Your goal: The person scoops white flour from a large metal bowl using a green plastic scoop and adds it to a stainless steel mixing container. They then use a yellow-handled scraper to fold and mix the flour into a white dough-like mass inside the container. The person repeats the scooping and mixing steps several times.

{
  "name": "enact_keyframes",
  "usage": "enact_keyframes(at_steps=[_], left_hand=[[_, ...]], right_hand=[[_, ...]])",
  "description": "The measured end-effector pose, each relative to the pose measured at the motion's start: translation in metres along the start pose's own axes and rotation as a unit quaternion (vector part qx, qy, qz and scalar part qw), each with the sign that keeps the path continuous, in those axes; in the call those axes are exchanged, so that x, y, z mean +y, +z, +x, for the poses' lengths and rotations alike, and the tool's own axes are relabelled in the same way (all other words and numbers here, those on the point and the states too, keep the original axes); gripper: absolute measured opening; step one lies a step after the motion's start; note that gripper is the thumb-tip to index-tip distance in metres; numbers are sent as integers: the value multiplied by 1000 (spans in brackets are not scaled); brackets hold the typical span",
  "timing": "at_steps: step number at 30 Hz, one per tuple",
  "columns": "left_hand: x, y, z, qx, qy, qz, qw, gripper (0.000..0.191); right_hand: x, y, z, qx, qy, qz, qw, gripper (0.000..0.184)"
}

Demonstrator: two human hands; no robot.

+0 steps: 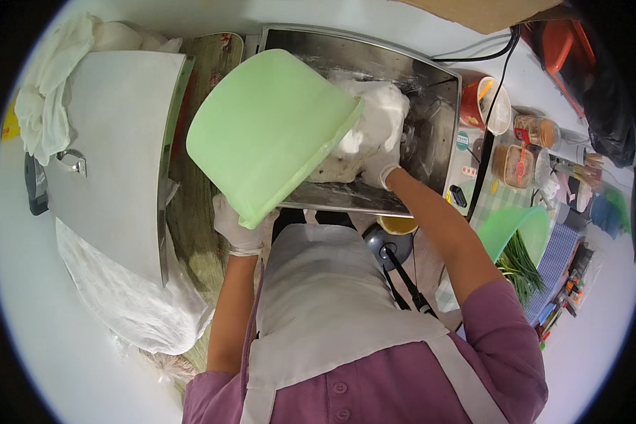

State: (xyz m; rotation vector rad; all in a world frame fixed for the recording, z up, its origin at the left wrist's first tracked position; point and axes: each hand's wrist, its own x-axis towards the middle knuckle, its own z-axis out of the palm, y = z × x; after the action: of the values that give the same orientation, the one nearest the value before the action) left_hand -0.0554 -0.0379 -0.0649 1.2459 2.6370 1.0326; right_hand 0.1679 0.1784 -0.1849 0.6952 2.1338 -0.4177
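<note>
My left hand (238, 225), in a white glove, grips the rim of a light green plastic tub (270, 132), which is tipped on its side over a stainless steel basin (429, 138). A large mass of white dough (373, 114) with flour on it lies in the basin at the tub's mouth. My right hand (377, 168), also gloved, is at the near side of the dough; its fingers are partly hidden against it. The tub hides part of the dough and the basin's left part.
Left stands a white metal cabinet or lid (116, 148) with white cloth (138, 302) beside it. On the right are a red and white bucket (495, 108), a lidded jar (535, 131), a plastic food box (514, 166) and a green bowl (524, 228) of green onions (520, 270). A black cable hangs near the basin's right edge.
</note>
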Motion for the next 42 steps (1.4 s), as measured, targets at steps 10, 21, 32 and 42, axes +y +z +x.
enact_keyframes(at_steps=[10,21,32,42], left_hand=[[-8,4,-3,21,-5,11,1000,31],[-12,6,-4,32,-15,13,999,33],[-13,5,-4,19,-12,18,1000,32],[-16,9,-7,3,-25,4,1000,30]], right_hand=[[50,-97,-98,34,-7,120,992,36],[34,-67,-124,-6,30,90,995,31],[16,-80,-135,-2,-12,113,994,32],[-22,-31,-24,-36,9,96,995,35]])
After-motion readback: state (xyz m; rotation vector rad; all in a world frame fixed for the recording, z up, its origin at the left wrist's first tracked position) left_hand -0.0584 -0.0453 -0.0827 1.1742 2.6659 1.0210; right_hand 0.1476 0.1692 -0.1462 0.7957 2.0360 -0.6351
